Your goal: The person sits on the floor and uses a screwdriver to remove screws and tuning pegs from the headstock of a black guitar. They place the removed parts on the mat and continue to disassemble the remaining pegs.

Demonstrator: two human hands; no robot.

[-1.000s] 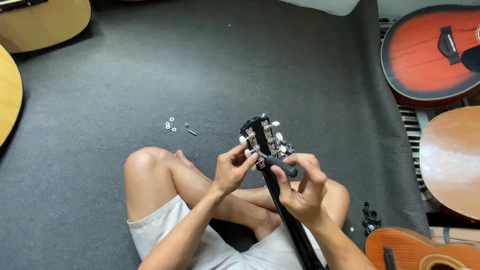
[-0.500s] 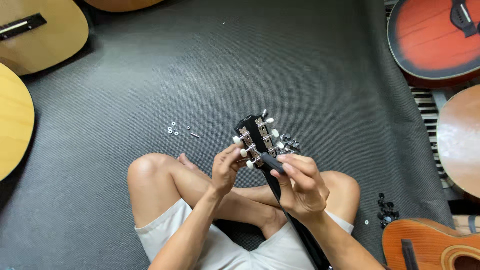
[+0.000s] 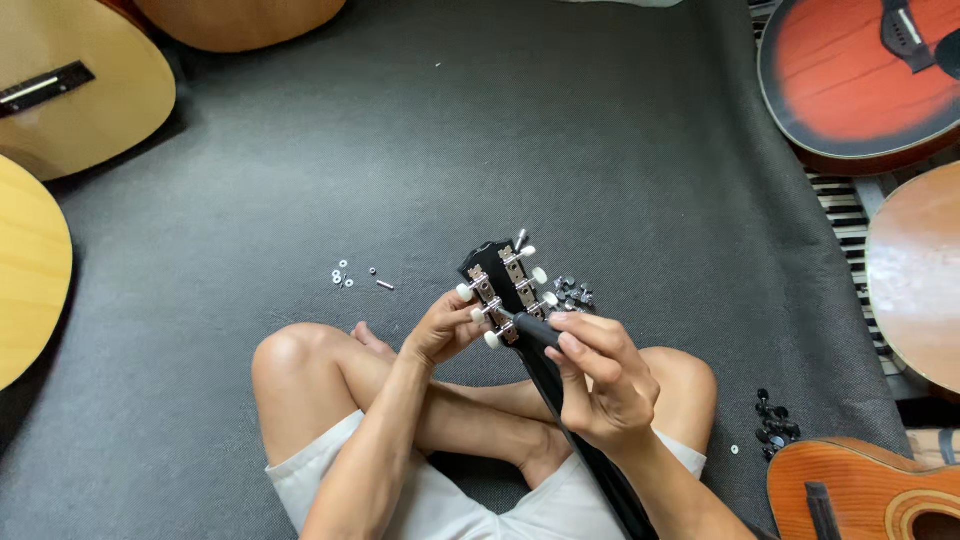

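Observation:
I sit cross-legged on a dark grey mat with a black guitar headstock (image 3: pixel 490 264) rising between my knees. It carries silver tuning machines with white knobs. My left hand (image 3: pixel 443 328) holds the headstock's left side, fingers by the white knobs. My right hand (image 3: pixel 598 378) is closed around a black-handled screwdriver (image 3: pixel 538 329) whose tip meets the tuning machines at the middle of the headstock. The black neck runs down under my right hand.
Small washers and screws (image 3: pixel 352 277) lie on the mat to the left; dark tuner parts (image 3: pixel 573 294) sit behind the headstock, and more (image 3: pixel 775 420) by my right knee. Guitar bodies ring the mat: tan (image 3: pixel 70 95), yellow (image 3: pixel 25 270), red (image 3: pixel 860 80), brown (image 3: pixel 915 275), orange (image 3: pixel 860 490).
The view has shifted, so the headstock and hands sit lower and the guitars appear further out. Both hands keep their hold on the headstock and screwdriver.

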